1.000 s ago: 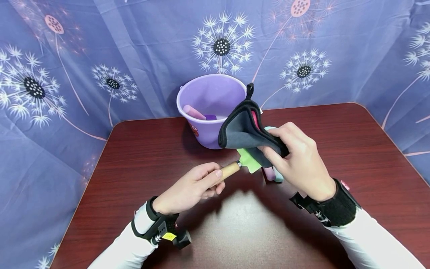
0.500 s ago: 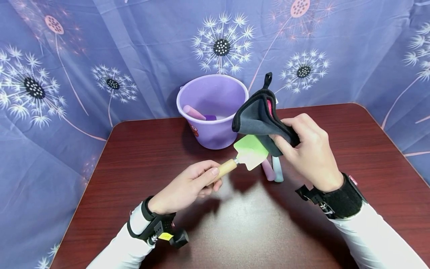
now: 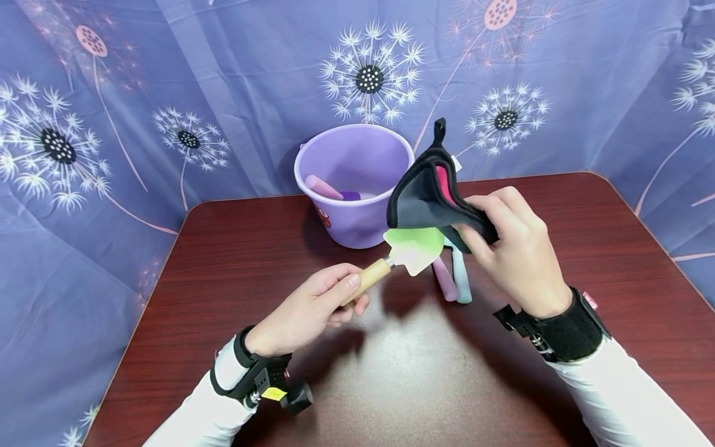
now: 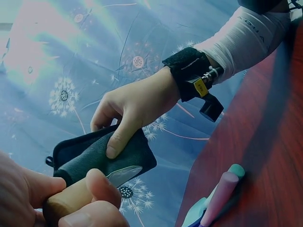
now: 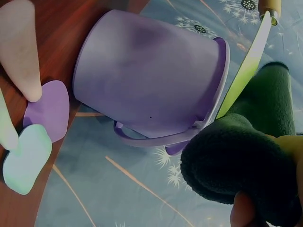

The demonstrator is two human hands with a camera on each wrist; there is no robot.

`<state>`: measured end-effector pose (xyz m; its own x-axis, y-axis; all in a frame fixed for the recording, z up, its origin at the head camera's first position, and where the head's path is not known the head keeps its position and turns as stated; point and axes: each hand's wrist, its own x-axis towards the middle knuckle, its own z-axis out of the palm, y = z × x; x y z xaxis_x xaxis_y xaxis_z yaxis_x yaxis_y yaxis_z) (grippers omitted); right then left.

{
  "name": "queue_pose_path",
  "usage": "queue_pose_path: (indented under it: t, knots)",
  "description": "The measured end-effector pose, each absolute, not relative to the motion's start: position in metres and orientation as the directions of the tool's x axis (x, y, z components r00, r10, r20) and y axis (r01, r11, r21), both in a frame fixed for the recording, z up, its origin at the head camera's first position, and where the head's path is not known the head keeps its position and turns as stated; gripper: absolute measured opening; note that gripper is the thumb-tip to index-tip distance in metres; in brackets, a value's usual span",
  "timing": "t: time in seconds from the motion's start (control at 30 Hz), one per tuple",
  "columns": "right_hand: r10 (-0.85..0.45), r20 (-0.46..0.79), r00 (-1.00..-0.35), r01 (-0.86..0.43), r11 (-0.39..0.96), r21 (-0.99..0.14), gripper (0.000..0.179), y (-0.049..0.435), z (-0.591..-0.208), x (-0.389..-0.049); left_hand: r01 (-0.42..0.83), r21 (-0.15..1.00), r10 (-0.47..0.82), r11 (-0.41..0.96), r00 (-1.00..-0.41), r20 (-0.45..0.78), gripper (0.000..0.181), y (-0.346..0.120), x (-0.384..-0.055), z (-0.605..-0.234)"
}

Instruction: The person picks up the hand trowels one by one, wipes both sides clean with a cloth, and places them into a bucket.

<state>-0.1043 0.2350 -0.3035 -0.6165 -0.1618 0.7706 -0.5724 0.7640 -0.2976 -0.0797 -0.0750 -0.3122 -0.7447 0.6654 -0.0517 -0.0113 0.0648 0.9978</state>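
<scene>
My left hand (image 3: 310,307) grips the wooden handle of a small trowel (image 3: 416,251) with a light green blade. The blade points up and right, its upper edge under a folded dark grey cloth (image 3: 424,195) with black trim, a hanging loop and a pink-red inner side. My right hand (image 3: 516,254) pinches this cloth between thumb and fingers. In the left wrist view, the cloth (image 4: 94,156) lies close behind the trowel blade (image 4: 125,175). Whether they touch is unclear. Both hands are above the table.
A purple bucket (image 3: 357,230) stands at the table's back, holding a toy shovel with a pink handle (image 3: 323,187). On the table (image 3: 246,248) right of it lie a purple toy shovel (image 3: 445,282) and a mint one (image 3: 462,282). Patterned blue fabric (image 3: 251,74) hangs behind.
My right hand and the cloth have moved right and slightly up. More of the green blade shows now, and the trowel has shifted a little left.
</scene>
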Motion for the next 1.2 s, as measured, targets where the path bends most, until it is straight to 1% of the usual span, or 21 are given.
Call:
queue_pose_path:
  t: [0.13, 0.47, 0.9, 1.2]
  knots:
    - [-0.205, 0.771, -0.603, -0.597, 0.757, -0.265, 0.027, 0.233, -0.302, -0.103, -0.022, 0.998, 0.649, 0.062, -0.759, -0.057, 0.035, -0.074, -0.080, -0.313]
    - [-0.294, 0.774, -0.560, -0.686, 0.688, -0.235, 0.034, 0.229, -0.298, -0.099, -0.067, 0.998, 0.610, -0.013, -0.791, -0.045, 0.036, -0.076, -0.083, -0.314]
    - [-0.400, 0.772, -0.494, -0.779, 0.598, -0.188, 0.034, 0.218, -0.289, -0.091, -0.094, 0.994, 0.591, -0.062, -0.806, -0.040, 0.035, -0.076, -0.084, -0.315]
    - [-0.428, 0.763, -0.484, -0.810, 0.548, -0.207, 0.033, 0.214, -0.284, -0.086, -0.076, 0.994, 0.595, -0.077, -0.803, -0.015, 0.034, -0.075, -0.085, -0.316]
